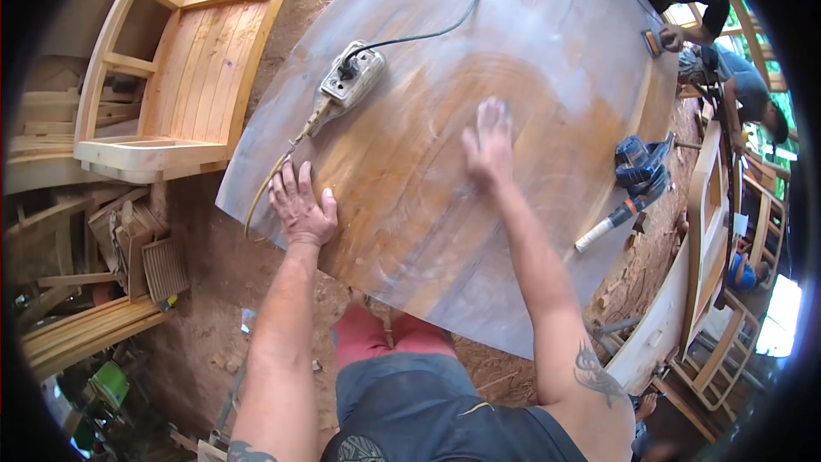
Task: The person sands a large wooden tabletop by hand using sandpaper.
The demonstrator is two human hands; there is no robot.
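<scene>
A large wooden panel (402,231), coated with pale dust, lies in front of me. My left hand (304,210) rests on its near left edge, fingers spread and beside the yellow cord (275,173). Near the panel's middle, my right hand (490,147) is on the surface with its fingers stretched out, slightly blurred; no tool shows in it. Swirled wipe marks surround that hand. A dusty white power outlet box (355,74) with a black plug sits beyond my left hand. To the right lies a blue power tool (640,167) with a pale tube (603,229).
A dark cable (453,27) runs from the outlet box across the panel. At the far right corner, another person's hand (672,37) holds a sanding tool (652,43). A wooden frame (184,77) stands left; stacked boards (94,329) lie below it. More frames (705,214) stand right.
</scene>
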